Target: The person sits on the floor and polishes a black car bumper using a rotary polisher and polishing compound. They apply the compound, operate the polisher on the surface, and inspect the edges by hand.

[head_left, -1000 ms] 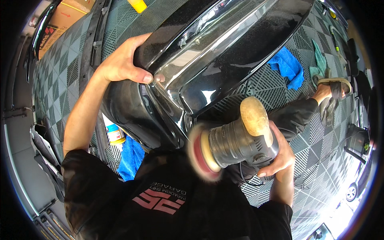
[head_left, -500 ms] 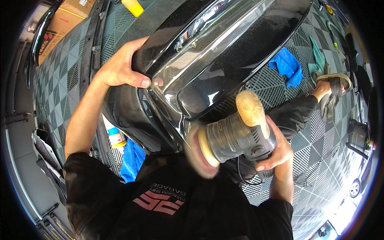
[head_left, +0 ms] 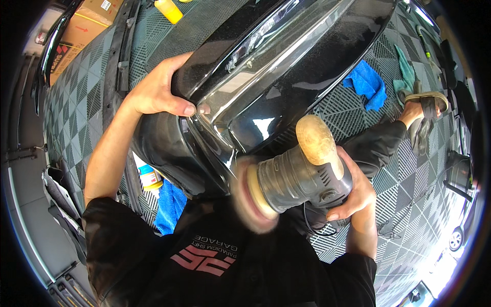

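Note:
A glossy black car bumper [head_left: 294, 84] stretches from the middle of the head view up to the top right. My left hand [head_left: 162, 94] grips its left edge, thumb lying on the surface and fingers hidden behind it. In my right hand [head_left: 359, 189] is a dark polisher [head_left: 291, 179], held round its rear body. The polisher has a worn, tan-coloured front grip [head_left: 316, 138] that sticks up. Its round foam pad [head_left: 250, 192] is smeared by motion and faces left, beside the bumper's lower end. Whether pad and bumper touch, I cannot tell.
Blue cloths lie right of the bumper [head_left: 367, 86] and below it [head_left: 170, 204], near a white-and-yellow tub [head_left: 150, 177]. A yellow bottle [head_left: 169, 11] and cardboard boxes [head_left: 82, 28] are at upper left. My sandalled foot [head_left: 422, 105] rests on grey floor tiles by a green cloth [head_left: 404, 71].
The polisher has shifted slightly left and its front grip sits a little lower left. My left hand keeps its hold, with the bumper's edge slightly displaced. The pad is blurred in both frames.

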Tool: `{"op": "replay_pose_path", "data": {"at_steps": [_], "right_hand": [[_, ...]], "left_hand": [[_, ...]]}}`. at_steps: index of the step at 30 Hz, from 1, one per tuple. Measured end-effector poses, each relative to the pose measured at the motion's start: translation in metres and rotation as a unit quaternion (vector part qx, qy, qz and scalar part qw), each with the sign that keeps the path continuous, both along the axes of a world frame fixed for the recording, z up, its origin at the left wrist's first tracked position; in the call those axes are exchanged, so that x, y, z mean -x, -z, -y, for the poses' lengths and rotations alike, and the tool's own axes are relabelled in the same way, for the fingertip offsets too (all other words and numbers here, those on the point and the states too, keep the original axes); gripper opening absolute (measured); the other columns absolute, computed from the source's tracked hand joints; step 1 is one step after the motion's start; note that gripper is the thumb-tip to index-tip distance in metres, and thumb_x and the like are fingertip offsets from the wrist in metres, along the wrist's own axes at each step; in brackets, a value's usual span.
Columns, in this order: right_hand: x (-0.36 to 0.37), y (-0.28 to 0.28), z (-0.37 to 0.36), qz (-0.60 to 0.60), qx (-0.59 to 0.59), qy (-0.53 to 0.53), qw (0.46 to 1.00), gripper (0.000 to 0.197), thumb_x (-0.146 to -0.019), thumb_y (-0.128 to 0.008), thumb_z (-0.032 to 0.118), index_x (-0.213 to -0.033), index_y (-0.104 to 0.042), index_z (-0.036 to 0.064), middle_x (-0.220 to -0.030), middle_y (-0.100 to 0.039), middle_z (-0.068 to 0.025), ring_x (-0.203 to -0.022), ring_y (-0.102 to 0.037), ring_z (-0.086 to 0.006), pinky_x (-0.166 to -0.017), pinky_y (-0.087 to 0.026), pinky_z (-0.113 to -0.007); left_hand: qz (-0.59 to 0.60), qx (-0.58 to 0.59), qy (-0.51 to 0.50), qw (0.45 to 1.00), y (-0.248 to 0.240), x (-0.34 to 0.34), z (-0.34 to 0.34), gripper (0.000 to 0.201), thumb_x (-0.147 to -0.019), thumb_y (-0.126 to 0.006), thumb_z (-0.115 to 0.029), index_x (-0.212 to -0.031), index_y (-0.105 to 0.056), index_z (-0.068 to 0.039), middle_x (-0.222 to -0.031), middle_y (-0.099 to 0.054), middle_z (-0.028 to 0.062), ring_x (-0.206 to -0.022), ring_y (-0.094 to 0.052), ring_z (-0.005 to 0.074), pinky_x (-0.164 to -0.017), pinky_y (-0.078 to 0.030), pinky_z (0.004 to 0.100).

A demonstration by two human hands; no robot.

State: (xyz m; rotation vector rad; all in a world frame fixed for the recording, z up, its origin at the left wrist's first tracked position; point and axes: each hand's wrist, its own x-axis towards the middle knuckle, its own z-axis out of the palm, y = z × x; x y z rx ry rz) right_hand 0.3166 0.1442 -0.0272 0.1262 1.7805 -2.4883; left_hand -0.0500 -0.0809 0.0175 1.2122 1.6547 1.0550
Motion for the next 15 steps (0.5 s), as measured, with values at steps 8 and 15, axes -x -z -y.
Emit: {"op": "replay_pose_path", "data": {"at_steps": [8, 15], "right_hand": [[-0.0023, -0.0014, -0.003, -0.011, -0.031, -0.035, 0.999, 0.124, -0.045, -0.098, 0.022, -0.144, -0.029, -0.0083, -0.131, -0.054, -0.0143, -0.122, -0.051, -0.0217, -0.108, -0.034, -0.035], [0.0005, -0.0014, -0.0014, -0.005, -0.025, -0.015, 1.0, 0.125, -0.044, -0.097, 0.025, -0.144, -0.03, -0.009, -0.131, -0.054, -0.0148, -0.123, -0.051, -0.023, -0.108, -0.033, -0.035]], "left_hand": [[-0.009, 0.045, -0.012, 0.999, -0.0067, -0.0024, -0.0022, 0.105, -0.052, -0.084, -0.038, -0.139, -0.045, 0.005, -0.127, -0.059, 0.009, -0.116, -0.053, 0.0173, -0.105, -0.037, 0.0298], [0.036, 0.054, -0.026, 0.998, -0.0089, -0.0088, -0.0005, 0.107, -0.052, -0.085, -0.04, -0.14, -0.044, 0.006, -0.125, -0.06, 0.0091, -0.112, -0.055, 0.0173, -0.101, -0.041, 0.0297]]}}
